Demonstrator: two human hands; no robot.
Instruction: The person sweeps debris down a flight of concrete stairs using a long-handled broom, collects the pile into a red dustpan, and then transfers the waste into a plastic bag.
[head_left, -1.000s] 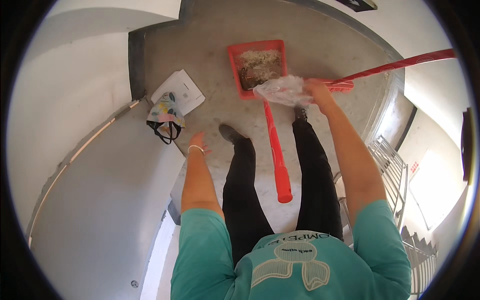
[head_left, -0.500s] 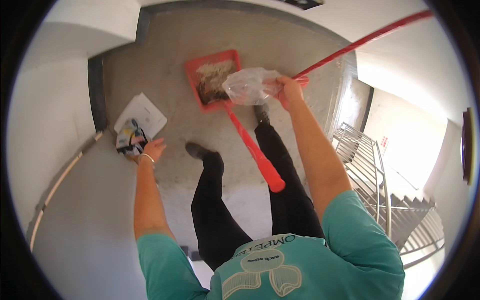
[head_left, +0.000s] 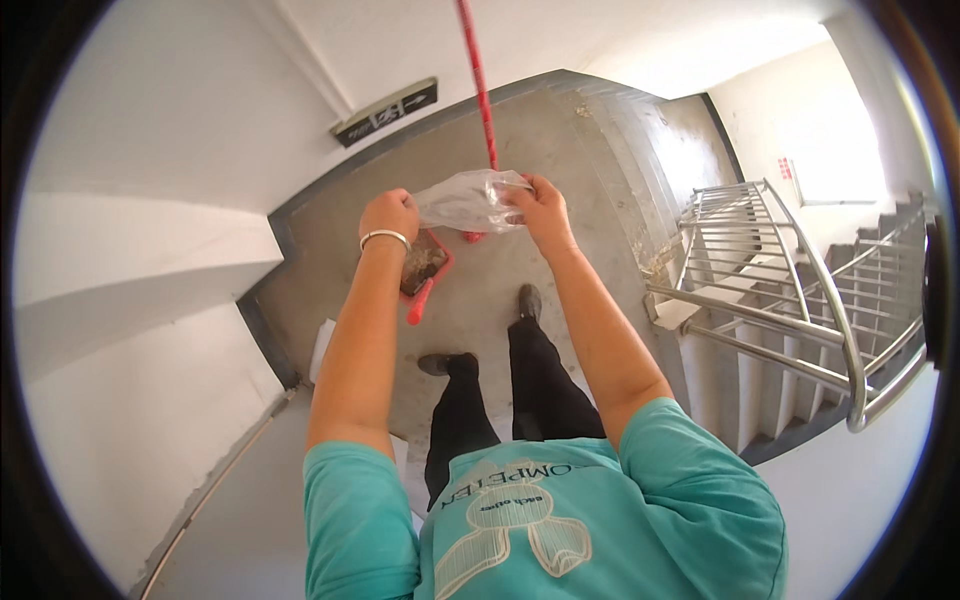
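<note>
Hands (head_left: 390, 216) gripping bag (head_left: 460, 200), crinkled clear plastic

Bldg stairwell landing (head_left: 560, 150), w/ concrete steps (head_left: 752, 390), metal railing (head_left: 848, 335) & exit sign (head_left: 387, 112).

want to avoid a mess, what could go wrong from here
The clear plastic bag, held between the left hand and right hand, might tear if pulled hard. The red dustpan on the floor ahead of the shoes holds debris, so a kick could spill it. A careless sidestep right could meet the stairs.
</note>
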